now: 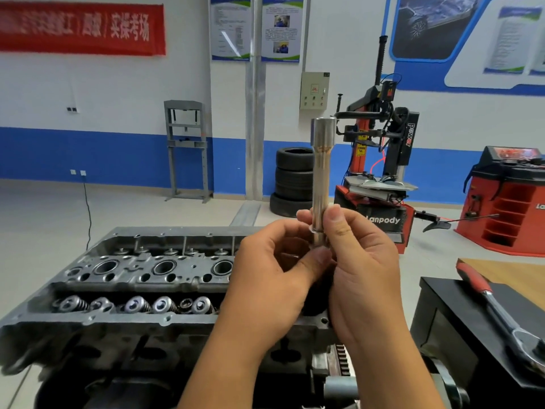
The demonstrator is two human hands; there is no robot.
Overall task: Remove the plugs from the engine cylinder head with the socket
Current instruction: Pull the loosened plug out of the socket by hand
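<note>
Holding the long socket (321, 175) upright just above the cylinder head's (141, 278) right end, I see my right hand (362, 276) and left hand (265, 278) both curl their fingers around its lower end. Right of the head, a ratchet (498, 311) lies on a black desk (442, 293).

Bright, even indoor light fills the workshop, and shadows are soft. Glare streaks the glossy white-and-blue wall poster (230, 28). The red banner with white characters (79, 28) at the upper left is blurred. Wide-angle distortion bends the frame's edges; the centre stays sharp.
</note>
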